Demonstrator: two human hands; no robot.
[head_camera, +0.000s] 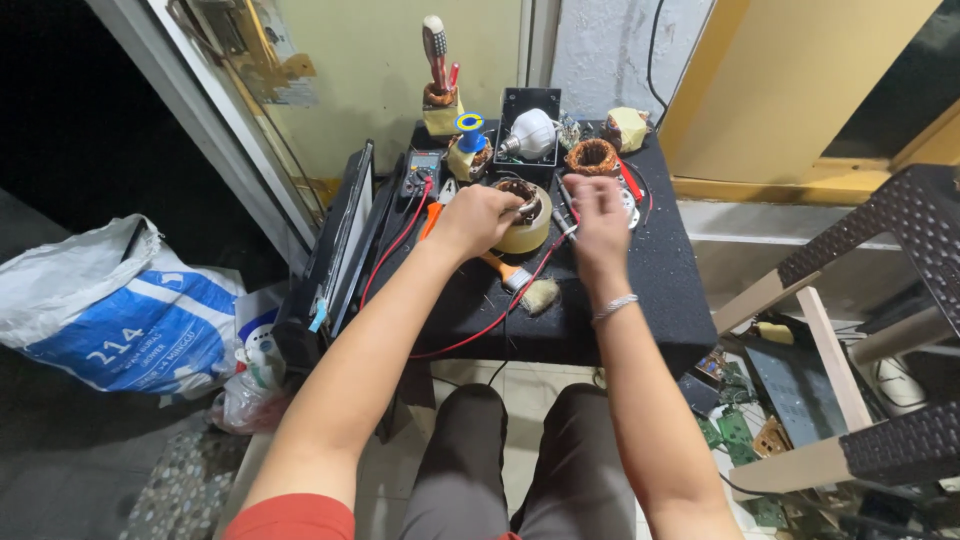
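Hands working mid-table — I'm closing my left hand (478, 217) on the copper-wound coil (522, 203) sitting atop a tape roll (531, 236), my right hand (598, 213) pinching just beside it, a paintbrush (520, 283) lying near on the black table (660, 290).

You see the small black-topped work table (668, 300) under bright, even light that seems to fall from above and in front of you, so your forearms and both hands cast only soft, short shadows, while the open doorway at the upper left drops into near-total darkness. The wide lens bends the frame edges, slanting the grey door frame (200, 120) and stretching the dark woven plastic stool (900, 240) at the right. Focus holds sharp at the centre, though your right hand (598, 215) shows slight motion blur, and the white crumpled sack (110, 300) glares mildly.
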